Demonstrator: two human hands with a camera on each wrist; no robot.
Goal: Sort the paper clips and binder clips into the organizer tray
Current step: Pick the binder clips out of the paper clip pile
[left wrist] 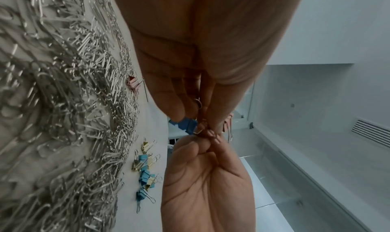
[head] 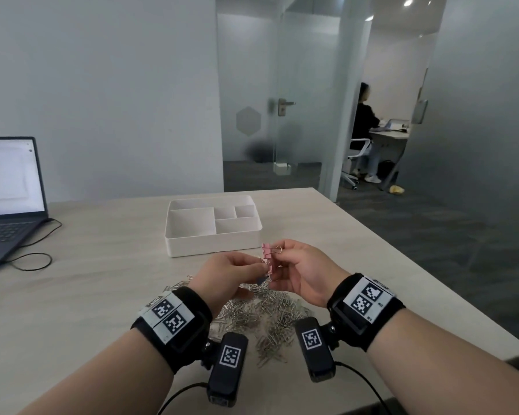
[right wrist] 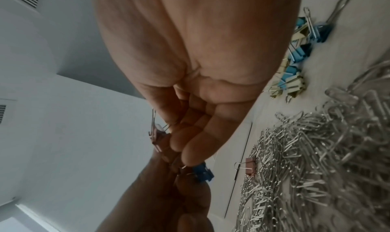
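Observation:
Both hands are raised over a heap of silver paper clips (head: 261, 316), fingertips meeting. My right hand (head: 279, 255) pinches a pink binder clip (head: 266, 250) by its wire handle. My left hand (head: 259, 265) pinches a second pink binder clip (head: 266, 262) hooked to the first. It also holds a blue binder clip (left wrist: 186, 124), which the right wrist view shows too as the blue binder clip (right wrist: 203, 171). The white organizer tray (head: 213, 246) stands just beyond the hands, and its compartments look bare.
Loose yellow and blue binder clips (left wrist: 145, 170) lie beside the paper clip heap (left wrist: 63, 102), and one pink clip (right wrist: 250, 166) lies at its edge. An open laptop (head: 9, 190) with a cable sits at the far left. The table's right edge (head: 432, 280) is close.

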